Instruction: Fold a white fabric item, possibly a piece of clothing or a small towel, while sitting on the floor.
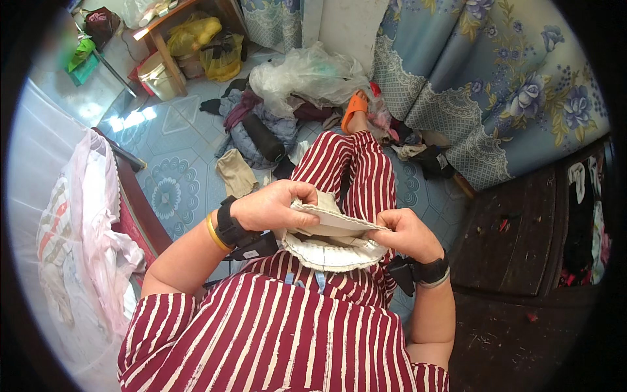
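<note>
A cream cloth garment (pixel 338 252) lies over my lap, its stitched waistband-like opening spread toward me. My left hand (pixel 279 208) pinches one end of the upper edge between thumb and fingers. At the other end of that edge, my right hand (pixel 409 232) grips the cloth. The opening gapes between the two hands, and folds inside it show. The rest of the garment falls over my striped trousers (pixel 321 159) and is partly hidden. Both wrists carry black straps with small devices.
On the tiled floor (pixel 171 196) lie a beige cloth (pixel 236 172), a dark cylindrical object (pixel 263 138), a quilted blue garment (pixel 230 105) and clear plastic bags (pixel 308 76). A floral curtain (pixel 524 98) hangs right, above a dark wooden cabinet (pixel 509 235). At left is a bed with pink cloth (pixel 105 210).
</note>
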The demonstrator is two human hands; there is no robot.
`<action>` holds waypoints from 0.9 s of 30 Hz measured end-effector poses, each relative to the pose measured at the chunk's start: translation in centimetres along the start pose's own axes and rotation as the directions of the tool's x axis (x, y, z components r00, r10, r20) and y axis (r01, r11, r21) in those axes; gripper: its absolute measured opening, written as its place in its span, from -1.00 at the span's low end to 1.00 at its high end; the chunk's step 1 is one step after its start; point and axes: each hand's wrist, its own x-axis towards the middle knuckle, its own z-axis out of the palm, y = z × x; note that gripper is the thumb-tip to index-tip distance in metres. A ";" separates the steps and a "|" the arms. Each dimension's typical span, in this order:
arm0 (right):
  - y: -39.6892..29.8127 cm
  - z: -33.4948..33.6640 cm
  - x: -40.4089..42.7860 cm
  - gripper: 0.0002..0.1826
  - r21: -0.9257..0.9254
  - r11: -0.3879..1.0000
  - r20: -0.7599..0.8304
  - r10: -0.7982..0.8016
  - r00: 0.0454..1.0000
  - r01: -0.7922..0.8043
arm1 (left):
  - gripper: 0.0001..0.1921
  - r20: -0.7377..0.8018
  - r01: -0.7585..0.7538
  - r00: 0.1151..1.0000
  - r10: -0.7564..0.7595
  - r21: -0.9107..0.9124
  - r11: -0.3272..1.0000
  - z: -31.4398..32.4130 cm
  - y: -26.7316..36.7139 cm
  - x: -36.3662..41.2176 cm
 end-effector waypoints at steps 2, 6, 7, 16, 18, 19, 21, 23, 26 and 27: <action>-0.1 0.0 0.1 -0.73 0.037 0.999 0.028 -0.020 0.999 0.019 | -0.78 -0.034 -0.071 0.997 0.069 -0.042 0.997 0.1 -0.2 0.0; -0.6 0.1 0.2 -0.73 0.038 0.999 0.056 -0.036 0.998 0.033 | -0.81 -0.155 -0.101 0.984 0.088 -0.077 0.992 0.9 0.1 -0.1; -0.8 0.2 0.2 -0.74 0.046 0.999 0.078 -0.021 0.997 0.017 | -0.80 -0.195 -0.085 0.978 0.077 -0.033 0.996 1.1 0.3 0.0; -1.4 0.6 1.0 -0.78 -0.043 0.997 0.157 -0.053 0.986 0.061 | -0.65 -0.013 -0.098 0.995 0.099 0.034 0.995 2.2 0.6 0.6; -1.4 0.7 1.2 -0.79 -0.056 0.997 0.176 -0.042 0.984 0.053 | -0.70 0.023 -0.074 0.997 0.072 0.129 0.989 2.2 0.5 0.5; -1.4 0.8 1.4 -0.78 -0.056 0.996 0.173 -0.064 0.983 0.074 | -0.74 -0.002 -0.036 0.999 0.037 0.138 0.990 2.2 0.5 0.5; -1.3 1.1 1.9 -0.77 -0.085 0.992 0.170 -0.076 0.983 0.092 | -0.73 -0.008 0.035 0.999 -0.034 0.128 0.991 2.1 0.6 0.6; -1.2 0.9 2.1 -0.76 -0.058 0.994 0.181 -0.079 0.980 0.090 | -0.71 -0.010 0.080 0.997 -0.079 0.107 0.991 2.1 0.7 0.9; -0.9 0.5 2.5 -0.77 0.006 0.997 0.208 -0.073 0.975 0.073 | -0.71 -0.012 0.126 0.992 -0.125 0.017 0.992 1.9 0.8 1.1; -0.8 0.4 2.6 -0.77 0.021 0.998 0.212 -0.068 0.975 0.065 | -0.71 -0.010 0.151 0.988 -0.151 -0.044 0.988 1.8 0.8 1.1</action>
